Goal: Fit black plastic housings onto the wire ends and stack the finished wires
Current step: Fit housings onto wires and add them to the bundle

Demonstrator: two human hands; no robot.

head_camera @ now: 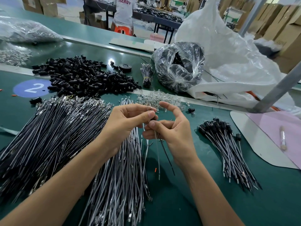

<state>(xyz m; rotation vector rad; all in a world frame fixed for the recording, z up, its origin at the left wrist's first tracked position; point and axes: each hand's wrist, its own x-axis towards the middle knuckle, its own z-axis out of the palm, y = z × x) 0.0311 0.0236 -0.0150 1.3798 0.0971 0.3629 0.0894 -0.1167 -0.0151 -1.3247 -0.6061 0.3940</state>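
Observation:
My left hand (128,121) and my right hand (169,128) meet above the green table. Between their fingertips sits a small black housing (152,119), mostly hidden. My right hand pinches a white wire and a black wire (164,150) that hang down from it. My left hand pinches the housing from above. A heap of loose black housings (84,75) lies at the back left. Bare black wires (48,136) and white wires (120,176) are spread under my arms. Finished wires with housings (226,144) are stacked at the right.
A pile of clear small bulbs (159,98) lies just behind my hands. A clear bag of black parts (179,66) and a big white sack (228,54) stand at the back right. A tied wire bundle (147,74) and tape roll (125,67) lie nearby. A person stands far behind.

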